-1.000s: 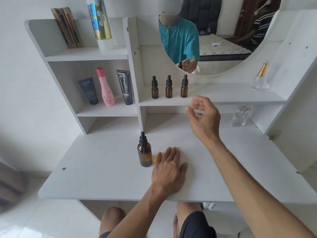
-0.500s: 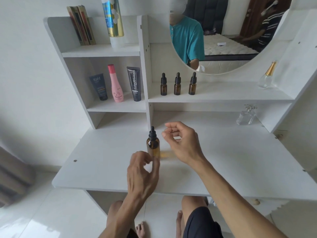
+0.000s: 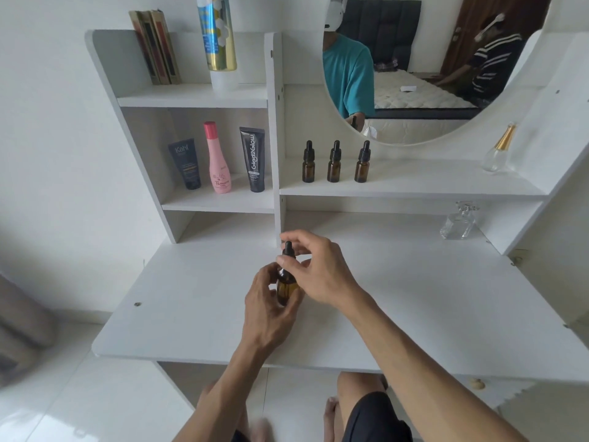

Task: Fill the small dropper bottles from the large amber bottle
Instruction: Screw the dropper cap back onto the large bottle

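The large amber bottle (image 3: 286, 287) with a black dropper cap stands on the white desk (image 3: 414, 298) near its middle. My left hand (image 3: 269, 301) grips the bottle's body from the left. My right hand (image 3: 314, 269) pinches the black dropper cap at the neck, thumb and fingers round it. Three small amber dropper bottles (image 3: 334, 162) stand capped in a row on the shelf under the round mirror.
Left cubby holds a dark tube (image 3: 186, 164), a pink bottle (image 3: 218, 159) and a black tube (image 3: 254, 161). A clear perfume bottle with gold top (image 3: 497, 151) stands on the right shelf, a glass bottle (image 3: 457, 221) below it. Books and a spray can stand on top.
My left hand rose from flat on the desk and took hold of the large bottle. My right hand came down from mid-air to pinch its cap.
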